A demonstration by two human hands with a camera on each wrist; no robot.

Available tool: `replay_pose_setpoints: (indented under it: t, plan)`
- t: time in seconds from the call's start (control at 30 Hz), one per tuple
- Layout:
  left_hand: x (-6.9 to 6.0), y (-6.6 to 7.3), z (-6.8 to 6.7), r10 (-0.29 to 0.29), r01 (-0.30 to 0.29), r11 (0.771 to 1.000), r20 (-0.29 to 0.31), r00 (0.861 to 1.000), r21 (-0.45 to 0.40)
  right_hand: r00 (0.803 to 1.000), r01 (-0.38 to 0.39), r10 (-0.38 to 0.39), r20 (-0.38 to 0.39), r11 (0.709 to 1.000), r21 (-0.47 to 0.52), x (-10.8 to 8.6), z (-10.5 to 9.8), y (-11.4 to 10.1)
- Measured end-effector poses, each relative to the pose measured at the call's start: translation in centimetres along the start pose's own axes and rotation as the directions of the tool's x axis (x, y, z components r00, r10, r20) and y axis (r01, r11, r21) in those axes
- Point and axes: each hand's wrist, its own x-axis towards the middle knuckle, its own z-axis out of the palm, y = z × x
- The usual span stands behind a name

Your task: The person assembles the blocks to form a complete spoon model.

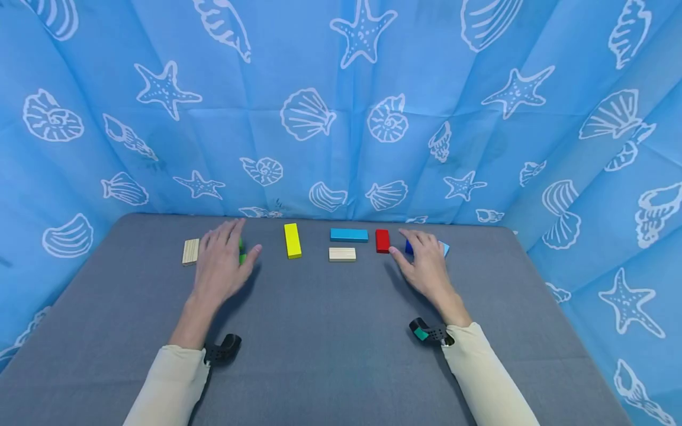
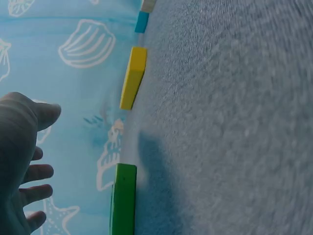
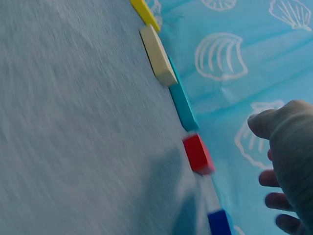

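Observation:
My left hand (image 1: 221,263) hovers over the left part of the table, fingers spread and holding nothing. Beneath it a green block (image 2: 123,200) is mostly hidden in the head view, and a plain wooden block (image 1: 190,252) lies just to its left. On the other side, my right hand (image 1: 426,263) is also held above the cloth with relaxed fingers and nothing in its grasp. A dark blue block (image 1: 409,248) and a light blue block (image 1: 445,249) show partly from under it. The red block (image 1: 382,241) lies just left of its thumb.
Between the hands lie a yellow block (image 1: 292,241), a long turquoise block (image 1: 348,235) and a pale wooden block (image 1: 342,254). Grey cloth covers the table (image 1: 319,343). A blue curtain (image 1: 341,154) with white shell prints hangs along the back and sides.

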Motion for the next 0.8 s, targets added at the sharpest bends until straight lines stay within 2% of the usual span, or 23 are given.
replay_pose_setpoints:
  t: [0.17, 0.33, 0.47, 0.6, 0.8]
  plan:
    - [0.1, 0.4, 0.3, -0.035, 0.038, 0.994, 0.035, 0.999, -0.104, 0.999, 0.0, -0.008, 0.047, 0.985, 0.173, -0.1, 1.1, -1.5]
    - [0.4, 1.0, 0.8, -0.079, 0.106, 0.977, 0.147, 0.986, -0.183, 0.993, -0.002, -0.035, 0.115, 0.951, 0.309, -0.1, 2.4, -2.5]
    - [1.1, 1.5, 1.4, -0.074, 0.132, 0.961, 0.234, 0.969, -0.243, 0.987, -0.011, -0.043, 0.154, 0.942, 0.334, 0.2, 3.4, -3.0]
    - [2.1, 2.1, 2.0, -0.059, 0.154, 0.942, 0.305, 0.951, -0.297, 0.984, 0.01, -0.071, 0.162, 0.937, 0.35, 0.8, 4.3, -3.2]
    - [3.7, 2.3, 3.1, -0.046, 0.175, 0.932, 0.377, 0.925, -0.316, 0.98, 0.023, -0.085, 0.178, 0.944, 0.328, 1.4, 5.2, -3.5]
